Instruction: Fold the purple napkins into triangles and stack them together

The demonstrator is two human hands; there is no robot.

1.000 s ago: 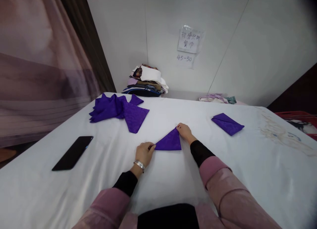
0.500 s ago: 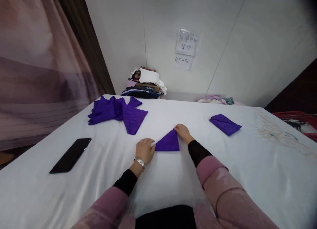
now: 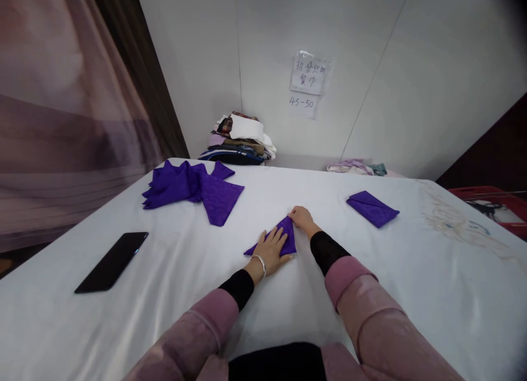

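Note:
A purple napkin, folded into a triangle, lies flat on the white-covered table. My left hand, with a silver bracelet at the wrist, rests on it with fingers spread and palm down, hiding much of its middle. At the triangle's top corner, my right hand pinches the cloth between thumb and fingers. A folded purple napkin lies apart to the right. Back on the left is a loose heap of purple napkins, with one flatter piece at its near side.
A black phone-like slab lies on the table's left. Beyond the far edge sit a stack of folded clothes and some pale cloth. Handwritten paper signs hang on the wall. A red basket stands past the right edge.
My left hand has moved right from the triangle's left corner onto its middle and spread flat. My right hand stays at the top corner.

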